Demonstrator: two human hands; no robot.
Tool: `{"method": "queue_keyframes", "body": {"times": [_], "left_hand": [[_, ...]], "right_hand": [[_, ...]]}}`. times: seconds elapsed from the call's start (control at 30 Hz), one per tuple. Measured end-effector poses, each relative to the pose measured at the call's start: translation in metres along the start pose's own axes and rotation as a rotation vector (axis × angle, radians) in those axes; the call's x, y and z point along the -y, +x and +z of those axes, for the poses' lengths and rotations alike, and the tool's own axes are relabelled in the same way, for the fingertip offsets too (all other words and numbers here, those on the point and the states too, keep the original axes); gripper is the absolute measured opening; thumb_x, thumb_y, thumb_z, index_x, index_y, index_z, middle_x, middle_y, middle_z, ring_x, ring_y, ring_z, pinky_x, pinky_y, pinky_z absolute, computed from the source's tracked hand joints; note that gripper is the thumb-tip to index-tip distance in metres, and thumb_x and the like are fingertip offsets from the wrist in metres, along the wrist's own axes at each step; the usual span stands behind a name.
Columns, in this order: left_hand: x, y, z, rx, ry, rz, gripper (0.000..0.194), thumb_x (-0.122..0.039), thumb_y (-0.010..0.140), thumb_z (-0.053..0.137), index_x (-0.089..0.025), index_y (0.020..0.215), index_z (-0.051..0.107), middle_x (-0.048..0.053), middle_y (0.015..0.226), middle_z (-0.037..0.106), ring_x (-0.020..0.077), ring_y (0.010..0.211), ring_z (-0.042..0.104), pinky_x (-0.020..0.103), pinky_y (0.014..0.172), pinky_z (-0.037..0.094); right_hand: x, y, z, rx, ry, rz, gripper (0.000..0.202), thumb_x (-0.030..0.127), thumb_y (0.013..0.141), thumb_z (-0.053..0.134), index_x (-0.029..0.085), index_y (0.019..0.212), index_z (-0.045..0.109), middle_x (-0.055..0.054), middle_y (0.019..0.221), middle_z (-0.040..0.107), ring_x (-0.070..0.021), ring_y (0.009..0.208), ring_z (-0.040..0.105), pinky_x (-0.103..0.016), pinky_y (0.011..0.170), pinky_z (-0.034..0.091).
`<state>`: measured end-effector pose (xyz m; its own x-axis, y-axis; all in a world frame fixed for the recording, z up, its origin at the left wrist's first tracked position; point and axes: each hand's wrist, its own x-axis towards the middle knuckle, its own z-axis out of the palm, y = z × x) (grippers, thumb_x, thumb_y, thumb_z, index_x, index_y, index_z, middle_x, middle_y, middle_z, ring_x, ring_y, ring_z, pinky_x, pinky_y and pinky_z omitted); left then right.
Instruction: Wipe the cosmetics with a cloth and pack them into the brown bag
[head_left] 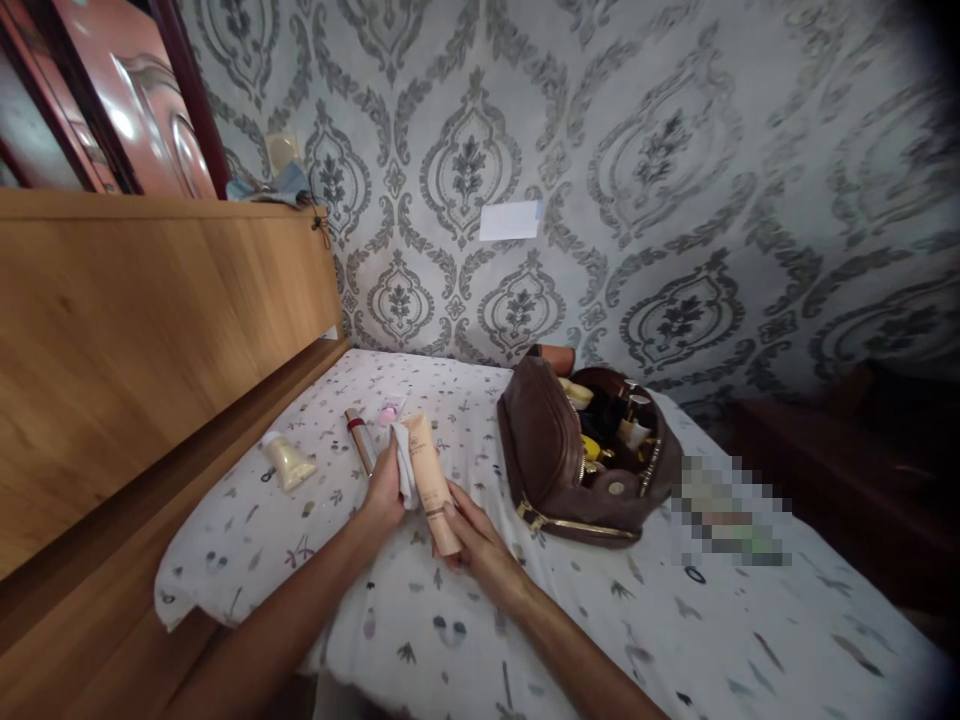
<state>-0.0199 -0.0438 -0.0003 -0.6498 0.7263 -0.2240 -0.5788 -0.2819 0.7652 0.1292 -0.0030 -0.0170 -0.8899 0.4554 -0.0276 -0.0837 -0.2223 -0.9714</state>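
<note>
Two hands: both on one peach tube (433, 480), held over the bed (675, 640).
Left hand (386, 490): fingers closed round a white cloth (405, 470) pressed against the tube, seemingly to wipe it.
Right hand (472, 540): pinching the tube's lower end, steadying it.
Nearby: cream tube (287, 462), slim stick (360, 438), open brown pouch (555, 450).
Hard to see: pouch contents; a blurred patch beside it.

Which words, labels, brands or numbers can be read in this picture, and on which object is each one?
None can be read.
Peach tube: round emblem and small print, too blurred.
White paper on the wall: no writing visible.
Slim stick, cream tube: no legible text.
</note>
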Motion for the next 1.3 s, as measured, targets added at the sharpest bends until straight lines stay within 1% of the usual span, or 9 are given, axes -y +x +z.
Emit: {"method": "queue_keyframes", "body": {"times": [0.1, 0.23, 0.43, 0.53, 0.63, 0.8, 0.9, 1.1, 1.3], "left_hand": [[-0.005, 0.0, 0.001, -0.061, -0.128, -0.052, 0.047, -0.062, 0.081, 0.063, -0.015, 0.084, 0.068, 0.001, 0.063, 0.067, 0.0172, 0.064, 0.066, 0.028, 0.069, 0.056], [-0.013, 0.0, 0.0, -0.059, -0.183, -0.068, 0.031, -0.048, 0.084, 0.065, -0.017, 0.08, 0.067, -0.002, 0.059, 0.065, 0.0133, 0.055, 0.062, 0.025, 0.068, 0.055], [-0.013, -0.004, 0.003, -0.011, -0.128, -0.07, 0.044, -0.058, 0.087, 0.057, -0.015, 0.079, 0.067, 0.004, 0.064, 0.069, 0.0165, 0.061, 0.067, 0.027, 0.065, 0.056], [-0.01, -0.007, 0.007, 0.066, -0.096, -0.004, 0.052, -0.065, 0.088, 0.049, -0.018, 0.092, 0.07, 0.007, 0.083, 0.075, 0.0188, 0.077, 0.071, 0.028, 0.07, 0.057], [-0.007, -0.008, 0.007, 0.101, -0.071, 0.045, 0.051, -0.063, 0.085, 0.056, -0.016, 0.096, 0.07, 0.009, 0.092, 0.075, 0.0201, 0.086, 0.071, 0.028, 0.077, 0.057], [-0.006, -0.003, 0.002, 0.018, -0.079, 0.049, 0.041, -0.052, 0.081, 0.067, -0.014, 0.097, 0.069, 0.009, 0.083, 0.075, 0.0228, 0.085, 0.072, 0.031, 0.076, 0.058], [-0.01, -0.001, -0.001, -0.038, -0.078, -0.006, 0.044, -0.056, 0.086, 0.059, -0.015, 0.096, 0.069, 0.007, 0.073, 0.073, 0.021, 0.078, 0.073, 0.028, 0.07, 0.058], [-0.016, -0.004, 0.002, -0.036, -0.103, -0.055, 0.043, -0.056, 0.086, 0.059, -0.014, 0.092, 0.069, 0.005, 0.069, 0.072, 0.0187, 0.067, 0.071, 0.027, 0.065, 0.057], [-0.013, -0.011, 0.003, -0.009, -0.122, -0.059, 0.018, -0.028, 0.076, 0.075, -0.013, 0.085, 0.069, 0.002, 0.069, 0.072, 0.0131, 0.059, 0.067, 0.023, 0.062, 0.055]], "right_hand": [[0.001, 0.0, 0.0, -0.023, -0.016, 0.019, 0.05, 0.062, 0.079, 0.063, 0.018, 0.106, 0.063, 0.002, 0.065, 0.05, -0.0113, 0.053, 0.047, -0.021, 0.043, 0.028], [0.002, -0.002, 0.0, -0.085, -0.038, 0.056, 0.043, 0.06, 0.073, 0.068, 0.019, 0.083, 0.058, 0.003, 0.063, 0.048, -0.0092, 0.052, 0.043, -0.02, 0.042, 0.027], [0.001, -0.001, 0.004, -0.024, -0.046, 0.053, 0.045, 0.058, 0.075, 0.065, 0.023, 0.095, 0.044, 0.0, 0.079, 0.063, -0.0126, 0.051, 0.056, -0.021, 0.041, 0.033], [-0.004, 0.0, 0.001, -0.176, -0.327, -0.002, 0.041, 0.047, 0.078, 0.062, 0.023, 0.107, 0.045, 0.001, 0.075, 0.062, -0.0143, 0.051, 0.055, -0.025, 0.046, 0.04], [-0.01, -0.002, -0.004, -0.327, -0.692, -0.157, 0.052, 0.033, 0.078, 0.06, 0.022, 0.126, 0.045, -0.009, 0.104, 0.068, -0.0254, 0.083, 0.067, -0.037, 0.072, 0.053], [-0.013, -0.007, -0.006, -0.262, -0.818, -0.291, 0.061, 0.033, 0.082, 0.058, 0.022, 0.139, 0.039, -0.013, 0.135, 0.057, -0.0308, 0.117, 0.059, -0.046, 0.097, 0.049], [-0.008, -0.006, -0.003, -0.227, -0.721, -0.239, 0.062, 0.038, 0.08, 0.065, 0.021, 0.135, 0.044, -0.012, 0.129, 0.061, -0.0295, 0.114, 0.06, -0.043, 0.097, 0.048], [0.005, -0.004, 0.001, -0.058, -0.57, -0.141, 0.029, 0.044, 0.086, 0.056, 0.018, 0.098, 0.061, -0.002, 0.079, 0.062, -0.019, 0.071, 0.058, -0.028, 0.061, 0.046], [-0.002, -0.009, 0.0, -0.2, -0.822, -0.213, 0.046, 0.029, 0.083, 0.059, 0.021, 0.128, 0.053, -0.008, 0.111, 0.069, -0.0272, 0.094, 0.064, -0.037, 0.081, 0.05]]}}
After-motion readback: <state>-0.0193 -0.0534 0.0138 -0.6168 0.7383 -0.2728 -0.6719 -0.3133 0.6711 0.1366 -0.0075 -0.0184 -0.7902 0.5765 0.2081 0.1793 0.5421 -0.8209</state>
